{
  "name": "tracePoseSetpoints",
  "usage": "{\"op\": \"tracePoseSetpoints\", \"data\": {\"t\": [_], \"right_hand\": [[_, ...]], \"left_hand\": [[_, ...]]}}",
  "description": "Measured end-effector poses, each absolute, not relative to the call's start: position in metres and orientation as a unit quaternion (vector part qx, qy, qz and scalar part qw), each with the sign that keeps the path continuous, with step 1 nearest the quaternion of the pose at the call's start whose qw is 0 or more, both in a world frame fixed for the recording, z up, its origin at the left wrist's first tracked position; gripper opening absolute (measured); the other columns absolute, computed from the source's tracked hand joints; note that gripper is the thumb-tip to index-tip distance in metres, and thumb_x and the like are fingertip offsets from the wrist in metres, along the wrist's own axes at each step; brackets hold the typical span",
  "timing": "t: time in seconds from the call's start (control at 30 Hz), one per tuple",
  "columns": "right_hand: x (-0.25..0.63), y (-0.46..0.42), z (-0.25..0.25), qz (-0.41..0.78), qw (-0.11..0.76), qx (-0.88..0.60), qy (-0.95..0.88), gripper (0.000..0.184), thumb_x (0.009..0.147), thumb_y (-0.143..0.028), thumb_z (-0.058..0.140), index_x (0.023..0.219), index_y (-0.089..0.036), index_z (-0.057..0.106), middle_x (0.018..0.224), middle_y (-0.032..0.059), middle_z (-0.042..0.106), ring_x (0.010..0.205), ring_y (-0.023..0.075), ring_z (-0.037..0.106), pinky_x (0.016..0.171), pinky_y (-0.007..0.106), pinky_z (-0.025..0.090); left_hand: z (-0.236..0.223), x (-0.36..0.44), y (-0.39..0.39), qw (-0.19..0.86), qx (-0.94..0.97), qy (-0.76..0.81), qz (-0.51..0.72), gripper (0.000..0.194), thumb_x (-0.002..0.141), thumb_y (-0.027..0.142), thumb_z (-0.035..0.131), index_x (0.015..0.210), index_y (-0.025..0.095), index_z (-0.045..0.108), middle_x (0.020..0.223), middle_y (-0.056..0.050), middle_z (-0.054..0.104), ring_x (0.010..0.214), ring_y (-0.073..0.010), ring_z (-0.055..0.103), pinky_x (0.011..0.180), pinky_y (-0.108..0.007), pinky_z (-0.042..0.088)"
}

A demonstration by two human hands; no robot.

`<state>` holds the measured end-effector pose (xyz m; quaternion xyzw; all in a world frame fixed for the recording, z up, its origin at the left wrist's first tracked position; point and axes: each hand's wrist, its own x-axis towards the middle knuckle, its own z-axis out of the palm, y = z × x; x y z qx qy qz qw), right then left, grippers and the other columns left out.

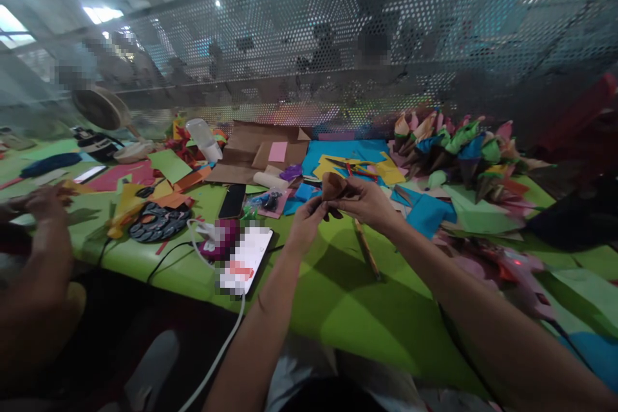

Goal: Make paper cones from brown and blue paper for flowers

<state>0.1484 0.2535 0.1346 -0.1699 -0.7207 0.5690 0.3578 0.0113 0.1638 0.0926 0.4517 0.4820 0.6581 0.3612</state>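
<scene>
Nearest: bare green tabletop (338, 309), white cable (219, 360) running up to phone w/ white screen (255, 248), L of the arms. Pink glue gun (524, 273) far R, red light on. Pencil (367, 251) lies on tabletop, just below R hand (364, 203). L hand (308, 217) + R hand meet approx. mid-view, above tabletop. Brown paper pc (332, 185), curled, is between them: L fingertips pinch its lower edge, R thumb + fingers pinch its R side; exact finger contact partly hidden. Black phone (232, 201) L of hands. Behind: scissors (348, 168) on yellow paper, blue sheets (347, 149); brown sheets (236, 148) to L, paper cones (468, 154) to R. Farthest: perforated screen (299, 45), ppl blurry behind.
</scene>
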Motion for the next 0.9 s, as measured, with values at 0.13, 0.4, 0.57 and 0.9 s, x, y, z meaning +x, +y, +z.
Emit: {"op": "tracePoseSetpoints", "data": {"t": [0.13, 0.4, 0.57, 0.9], "right_hand": [[0.147, 0.253, 0.129, 0.57, 0.369, -0.158, -0.717, 0.046, 0.065, -0.06, 0.086, 0.075, -0.02, 0.067, 0.072, 0.002, 0.065, 0.063, 0.0184, 0.061, 0.059, 0.034, 0.051], [0.146, 0.257, 0.123, 0.535, 0.396, -0.165, -0.728, 0.043, 0.066, -0.058, 0.086, 0.076, -0.02, 0.069, 0.077, 0.0027, 0.061, 0.066, 0.0182, 0.058, 0.058, 0.033, 0.047], [0.147, 0.257, 0.132, 0.542, 0.381, -0.137, -0.737, 0.043, 0.066, -0.056, 0.087, 0.076, -0.019, 0.068, 0.076, 0.0019, 0.062, 0.066, 0.0176, 0.06, 0.061, 0.032, 0.048], [0.144, 0.25, 0.136, 0.586, 0.371, -0.102, -0.713, 0.045, 0.068, -0.061, 0.084, 0.075, -0.019, 0.068, 0.072, 0.0006, 0.062, 0.06, 0.016, 0.06, 0.06, 0.033, 0.05]], "left_hand": [[0.092, 0.011, 0.164, 0.356, 0.455, 0.487, 0.656, 0.045, 0.077, 0.06, 0.076, 0.086, 0.017, 0.071, 0.07, -0.002, 0.069, 0.064, -0.013, 0.05, 0.063, -0.027, 0.039], [0.091, 0.01, 0.165, 0.364, 0.455, 0.47, 0.664, 0.047, 0.074, 0.062, 0.079, 0.085, 0.016, 0.073, 0.068, -0.002, 0.07, 0.063, -0.0128, 0.052, 0.064, -0.027, 0.041], [0.091, 0.007, 0.166, 0.401, 0.435, 0.437, 0.678, 0.05, 0.07, 0.063, 0.082, 0.086, 0.016, 0.074, 0.072, -0.002, 0.071, 0.07, -0.0143, 0.059, 0.07, -0.027, 0.046], [0.079, 0.001, 0.168, 0.419, 0.411, 0.435, 0.682, 0.051, 0.071, 0.064, 0.081, 0.093, 0.018, 0.076, 0.08, -0.004, 0.073, 0.078, -0.018, 0.066, 0.078, -0.032, 0.051]]}}
